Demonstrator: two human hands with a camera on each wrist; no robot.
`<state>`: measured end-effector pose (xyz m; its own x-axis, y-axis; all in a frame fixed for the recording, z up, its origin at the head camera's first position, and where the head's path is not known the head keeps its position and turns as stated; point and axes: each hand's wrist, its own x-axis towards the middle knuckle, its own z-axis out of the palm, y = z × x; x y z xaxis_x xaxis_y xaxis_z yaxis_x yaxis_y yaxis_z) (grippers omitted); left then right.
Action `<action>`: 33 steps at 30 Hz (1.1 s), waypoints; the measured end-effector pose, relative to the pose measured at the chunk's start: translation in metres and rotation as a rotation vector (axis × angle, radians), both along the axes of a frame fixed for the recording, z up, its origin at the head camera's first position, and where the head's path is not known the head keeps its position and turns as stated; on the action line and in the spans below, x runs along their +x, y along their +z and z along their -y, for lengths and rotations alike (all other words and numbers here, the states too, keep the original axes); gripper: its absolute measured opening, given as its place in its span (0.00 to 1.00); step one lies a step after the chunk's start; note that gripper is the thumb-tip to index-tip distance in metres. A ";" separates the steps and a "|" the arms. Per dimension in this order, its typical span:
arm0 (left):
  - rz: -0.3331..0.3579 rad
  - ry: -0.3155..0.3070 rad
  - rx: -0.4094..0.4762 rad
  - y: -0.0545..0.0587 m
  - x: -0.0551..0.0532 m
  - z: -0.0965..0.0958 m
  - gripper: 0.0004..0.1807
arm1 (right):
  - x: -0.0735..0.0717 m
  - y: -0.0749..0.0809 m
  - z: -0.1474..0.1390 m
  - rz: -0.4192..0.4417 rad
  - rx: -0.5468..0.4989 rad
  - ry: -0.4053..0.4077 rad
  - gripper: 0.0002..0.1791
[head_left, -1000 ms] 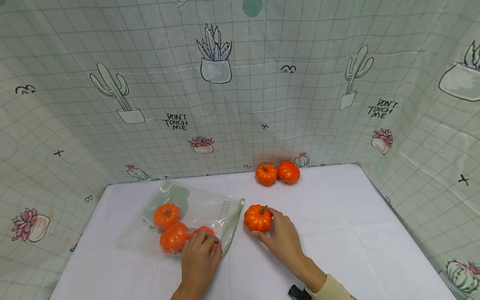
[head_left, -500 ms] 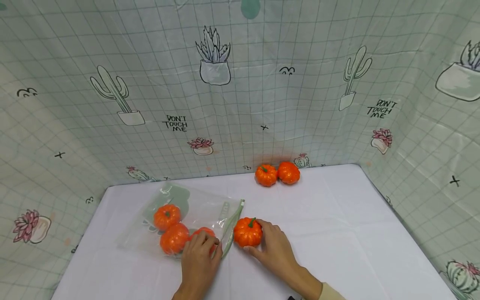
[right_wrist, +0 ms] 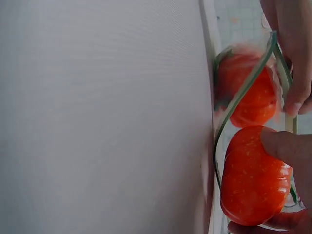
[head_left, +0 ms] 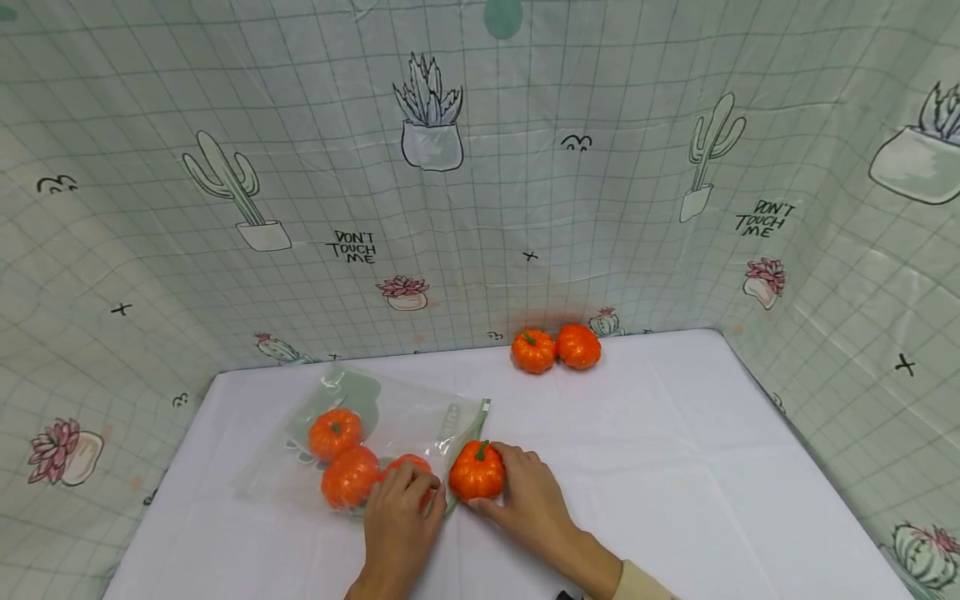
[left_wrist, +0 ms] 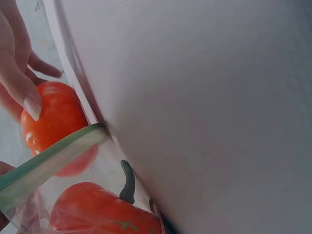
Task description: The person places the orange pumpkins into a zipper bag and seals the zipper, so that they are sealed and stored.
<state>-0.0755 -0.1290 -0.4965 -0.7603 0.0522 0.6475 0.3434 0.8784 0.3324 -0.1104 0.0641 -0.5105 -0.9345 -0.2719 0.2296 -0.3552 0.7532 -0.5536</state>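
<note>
My right hand (head_left: 528, 504) grips a small orange pumpkin (head_left: 476, 472) with a green stem, thumb on the near side and fingers behind it. The pumpkin is at the mouth of a clear zip bag (head_left: 408, 408) lying on its side. With my left hand (head_left: 401, 512) I pinch the bag's green-edged rim (right_wrist: 287, 73), and the mouth gapes. Inside the bag are three pumpkins: one at the back (head_left: 335, 433), one in the middle (head_left: 350, 477), and one (head_left: 408, 467) partly hidden behind my left fingers. In the left wrist view, the green strip (left_wrist: 53, 151) crosses in front of the held pumpkin.
Two more orange pumpkins, one with its stem up (head_left: 533, 350) and one tipped over (head_left: 578, 347), sit at the back edge of the white-covered table (head_left: 675, 450). A patterned curtain (head_left: 495, 200) hangs behind and at both sides.
My right hand has moved left and slightly nearer with the pumpkin, bringing it to the bag's mouth. The left hand stays on the bag.
</note>
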 end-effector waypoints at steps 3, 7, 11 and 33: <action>0.009 -0.002 0.000 0.001 0.000 -0.001 0.11 | -0.001 0.000 0.005 -0.018 0.014 0.014 0.43; 0.019 -0.001 0.000 0.001 0.000 -0.001 0.10 | -0.002 -0.001 0.010 -0.059 0.031 0.023 0.42; -0.012 -0.005 -0.003 0.000 -0.001 -0.001 0.11 | -0.004 -0.004 0.014 -0.091 0.050 0.023 0.42; -0.076 -0.021 0.018 0.001 -0.004 -0.002 0.11 | -0.017 -0.007 0.028 -0.137 0.128 0.008 0.43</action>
